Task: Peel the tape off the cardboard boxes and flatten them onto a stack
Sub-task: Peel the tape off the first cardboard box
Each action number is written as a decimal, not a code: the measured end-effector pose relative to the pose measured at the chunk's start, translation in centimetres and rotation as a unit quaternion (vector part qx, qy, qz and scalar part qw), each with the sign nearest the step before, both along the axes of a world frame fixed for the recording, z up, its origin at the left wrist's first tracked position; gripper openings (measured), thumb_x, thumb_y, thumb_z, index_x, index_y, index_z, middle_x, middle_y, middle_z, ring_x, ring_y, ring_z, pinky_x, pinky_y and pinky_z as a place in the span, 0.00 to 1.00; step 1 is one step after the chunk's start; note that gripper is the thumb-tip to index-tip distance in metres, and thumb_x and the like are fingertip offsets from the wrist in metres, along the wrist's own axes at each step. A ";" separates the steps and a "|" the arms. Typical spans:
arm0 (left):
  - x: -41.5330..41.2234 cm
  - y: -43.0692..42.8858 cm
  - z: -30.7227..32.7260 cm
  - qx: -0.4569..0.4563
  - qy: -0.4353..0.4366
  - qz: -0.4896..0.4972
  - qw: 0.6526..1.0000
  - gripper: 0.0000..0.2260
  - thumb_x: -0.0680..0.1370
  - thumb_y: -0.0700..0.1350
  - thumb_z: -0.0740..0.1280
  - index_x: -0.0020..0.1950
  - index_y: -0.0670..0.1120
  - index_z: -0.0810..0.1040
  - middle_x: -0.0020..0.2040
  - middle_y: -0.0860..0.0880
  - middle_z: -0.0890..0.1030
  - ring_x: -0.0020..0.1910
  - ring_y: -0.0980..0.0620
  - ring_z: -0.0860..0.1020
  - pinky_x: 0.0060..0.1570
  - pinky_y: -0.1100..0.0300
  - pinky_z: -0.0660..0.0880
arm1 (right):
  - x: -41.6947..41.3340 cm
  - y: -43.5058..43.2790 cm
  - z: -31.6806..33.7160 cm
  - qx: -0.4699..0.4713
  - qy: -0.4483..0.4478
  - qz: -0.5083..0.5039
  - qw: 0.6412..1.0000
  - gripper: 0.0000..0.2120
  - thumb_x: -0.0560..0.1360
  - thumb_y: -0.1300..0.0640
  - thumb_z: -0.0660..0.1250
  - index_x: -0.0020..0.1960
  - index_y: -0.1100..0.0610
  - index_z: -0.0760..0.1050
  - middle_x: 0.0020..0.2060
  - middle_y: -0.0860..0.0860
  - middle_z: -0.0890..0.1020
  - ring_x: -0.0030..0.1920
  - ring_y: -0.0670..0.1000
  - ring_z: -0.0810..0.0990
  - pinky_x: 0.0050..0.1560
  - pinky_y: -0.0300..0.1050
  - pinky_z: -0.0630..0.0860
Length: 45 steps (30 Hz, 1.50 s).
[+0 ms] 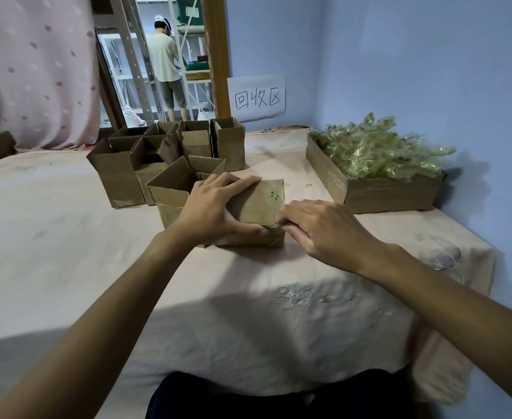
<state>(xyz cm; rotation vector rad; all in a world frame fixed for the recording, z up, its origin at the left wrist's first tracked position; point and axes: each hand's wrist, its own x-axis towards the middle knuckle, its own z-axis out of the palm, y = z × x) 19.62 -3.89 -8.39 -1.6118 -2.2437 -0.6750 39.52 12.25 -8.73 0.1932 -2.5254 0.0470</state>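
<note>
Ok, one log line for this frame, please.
box: not flattened | left hand: grips box | right hand: pinches box's near top edge | open boxes: behind | tape bin: right, heaped

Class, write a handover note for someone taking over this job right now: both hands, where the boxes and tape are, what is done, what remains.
Left hand: grips the box, fingers over its top, thumb on the near face.
Right hand: fingers curled at that box's near right edge, apparently starting a peel; what the grip holds is hidden.
Open boxes stand behind it; a cardboard tray at right holds crumpled tape.
Done: crumpled tape already in the tray.
Left: this box and the rest; no flattened stack in view.
</note>
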 end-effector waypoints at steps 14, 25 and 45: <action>-0.2 0.1 0.4 -0.016 -0.023 0.001 1.000 0.52 0.60 0.86 0.57 0.78 0.60 0.68 0.68 0.52 0.75 0.66 0.50 0.71 0.62 0.53 0.61 | 2.1 1.2 -0.2 -0.161 -0.056 -0.008 0.985 0.07 0.79 0.47 0.68 0.54 0.46 0.73 0.49 0.41 0.83 0.50 0.48 0.83 0.51 0.55 0.79; 0.1 -0.3 -0.2 0.010 -0.007 0.002 1.000 0.48 0.61 0.81 0.64 0.77 0.59 0.70 0.65 0.54 0.76 0.62 0.50 0.72 0.62 0.55 0.61 | 0.7 0.1 -1.1 -0.252 -0.030 -0.033 0.967 0.17 0.75 0.46 0.75 0.49 0.51 0.68 0.42 0.46 0.80 0.46 0.52 0.81 0.50 0.55 0.77; 0.5 -1.0 -1.1 0.020 0.014 -0.001 1.000 0.47 0.64 0.81 0.63 0.78 0.60 0.68 0.64 0.54 0.75 0.62 0.51 0.70 0.63 0.52 0.64 | -0.6 0.5 -1.2 -0.305 0.071 -0.041 0.949 0.08 0.79 0.58 0.71 0.53 0.49 0.73 0.35 0.46 0.80 0.37 0.48 0.81 0.44 0.55 0.79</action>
